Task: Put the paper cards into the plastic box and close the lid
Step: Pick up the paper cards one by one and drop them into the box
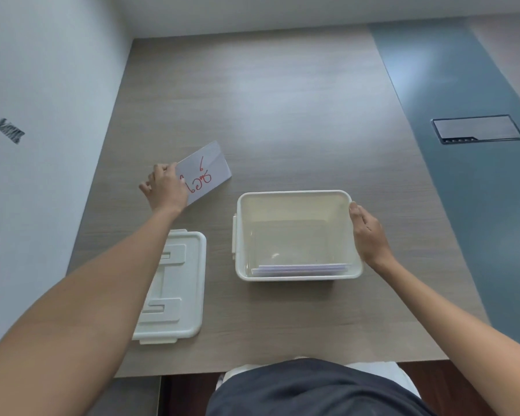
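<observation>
Card [206, 172] in left hand [165, 187]; lid [177, 283] beside box [294, 274].

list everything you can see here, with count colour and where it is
card: one, white with red writing, held over the table left of the box
cards: a few, white, exact count unclear, standing inside the box against its near wall
box: one, cream plastic, open, middle of the table
lid: one, white, flat on the table left of the box, partly under the left forearm
table: one, grey-brown wood grain, with a blue-grey strip on the right
hatch: one, grey, set in the blue-grey strip
left hand: one, grip shut on the card's near end
right hand: one, resting against the box's right wall
</observation>
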`<move>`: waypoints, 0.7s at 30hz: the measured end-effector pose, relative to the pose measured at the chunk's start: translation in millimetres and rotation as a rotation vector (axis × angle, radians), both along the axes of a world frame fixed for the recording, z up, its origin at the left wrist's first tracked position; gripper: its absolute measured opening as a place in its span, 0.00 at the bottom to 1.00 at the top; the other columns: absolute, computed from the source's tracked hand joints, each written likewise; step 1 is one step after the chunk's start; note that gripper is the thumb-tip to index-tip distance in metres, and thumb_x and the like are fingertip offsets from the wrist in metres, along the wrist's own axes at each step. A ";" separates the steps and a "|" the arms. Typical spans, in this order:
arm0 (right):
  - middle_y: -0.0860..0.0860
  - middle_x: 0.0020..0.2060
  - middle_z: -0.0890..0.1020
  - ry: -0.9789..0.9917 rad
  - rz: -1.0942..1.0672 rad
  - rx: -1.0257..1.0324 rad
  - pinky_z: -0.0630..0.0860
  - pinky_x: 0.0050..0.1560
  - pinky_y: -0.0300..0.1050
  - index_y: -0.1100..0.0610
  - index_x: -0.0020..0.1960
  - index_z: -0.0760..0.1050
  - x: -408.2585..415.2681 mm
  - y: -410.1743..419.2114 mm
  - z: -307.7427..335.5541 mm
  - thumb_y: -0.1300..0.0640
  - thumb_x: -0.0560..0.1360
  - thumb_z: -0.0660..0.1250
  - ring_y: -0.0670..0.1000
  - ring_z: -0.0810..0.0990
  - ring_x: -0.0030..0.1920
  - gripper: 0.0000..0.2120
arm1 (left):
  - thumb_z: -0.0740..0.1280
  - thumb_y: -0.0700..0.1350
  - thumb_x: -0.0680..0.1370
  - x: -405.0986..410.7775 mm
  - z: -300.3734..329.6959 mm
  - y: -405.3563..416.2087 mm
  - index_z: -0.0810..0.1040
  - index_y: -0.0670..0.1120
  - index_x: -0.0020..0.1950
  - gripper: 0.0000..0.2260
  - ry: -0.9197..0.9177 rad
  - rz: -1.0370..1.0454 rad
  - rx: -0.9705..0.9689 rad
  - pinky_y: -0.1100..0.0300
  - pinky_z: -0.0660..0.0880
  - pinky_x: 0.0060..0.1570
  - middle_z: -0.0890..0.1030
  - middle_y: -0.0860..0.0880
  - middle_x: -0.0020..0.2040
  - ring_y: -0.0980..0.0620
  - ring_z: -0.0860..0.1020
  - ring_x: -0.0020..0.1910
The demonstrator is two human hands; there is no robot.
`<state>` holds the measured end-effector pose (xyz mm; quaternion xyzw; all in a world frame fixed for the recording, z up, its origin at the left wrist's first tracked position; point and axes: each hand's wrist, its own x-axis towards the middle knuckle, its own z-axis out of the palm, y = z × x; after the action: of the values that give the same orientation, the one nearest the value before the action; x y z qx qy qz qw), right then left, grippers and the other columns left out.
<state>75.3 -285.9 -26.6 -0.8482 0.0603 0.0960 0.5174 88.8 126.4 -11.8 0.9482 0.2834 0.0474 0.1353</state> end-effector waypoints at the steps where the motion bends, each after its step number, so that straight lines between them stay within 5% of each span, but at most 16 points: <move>1: 0.54 0.55 0.84 0.007 -0.004 0.009 0.73 0.57 0.50 0.56 0.57 0.79 -0.8 0.8 0.9 0.45 0.84 0.52 0.53 0.80 0.55 0.21 | 0.64 0.45 0.79 1.3 0.2 4.2 0.73 0.46 0.68 0.17 0.001 -0.014 0.035 0.46 0.60 0.63 0.71 0.42 0.63 0.41 0.71 0.63; 5: 0.54 0.58 0.83 0.020 -0.008 0.019 0.71 0.57 0.47 0.58 0.60 0.79 -0.5 1.7 2.5 0.46 0.84 0.52 0.53 0.79 0.59 0.21 | 0.63 0.41 0.80 5.9 2.5 15.7 0.80 0.44 0.60 0.11 -0.016 -0.020 -0.005 0.48 0.66 0.59 0.75 0.41 0.59 0.39 0.76 0.57; 8: 0.49 0.52 0.83 0.025 0.004 0.020 0.70 0.55 0.45 0.55 0.59 0.79 0.6 0.7 0.6 0.45 0.84 0.52 0.49 0.78 0.55 0.21 | 0.64 0.40 0.80 4.8 7.6 12.4 0.83 0.41 0.56 0.09 -0.130 -0.008 -0.155 0.56 0.70 0.47 0.76 0.40 0.56 0.41 0.78 0.53; 11: 0.44 0.49 0.79 0.033 -0.002 0.046 0.68 0.57 0.43 0.56 0.62 0.78 0.5 1.2 1.8 0.46 0.84 0.52 0.45 0.75 0.54 0.21 | 0.65 0.41 0.80 7.2 26.5 1.1 0.83 0.40 0.56 0.10 -0.269 -0.032 -0.190 0.57 0.71 0.48 0.77 0.38 0.54 0.41 0.79 0.52; 18: 0.44 0.52 0.83 0.095 -0.030 0.123 0.72 0.59 0.46 0.44 0.50 0.80 0.3 1.6 2.6 0.43 0.82 0.54 0.46 0.79 0.56 0.16 | 0.68 0.42 0.78 11.5 104.3 -37.1 0.84 0.42 0.56 0.09 -0.453 -0.404 -0.121 0.64 0.69 0.45 0.74 0.44 0.45 0.50 0.75 0.42; 21: 0.47 0.55 0.83 0.118 -0.027 0.154 0.72 0.60 0.47 0.48 0.57 0.80 -1.5 1.4 6.0 0.42 0.83 0.53 0.48 0.79 0.58 0.18 | 0.70 0.42 0.77 -1.7 127.3 -61.3 0.84 0.42 0.56 0.10 -0.453 -0.546 -0.182 0.69 0.71 0.43 0.74 0.46 0.45 0.52 0.74 0.42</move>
<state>73.7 -284.5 -20.6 -0.7979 0.0948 0.1432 0.5778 87.1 65.1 115.5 0.9385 -0.0142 0.1929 0.2860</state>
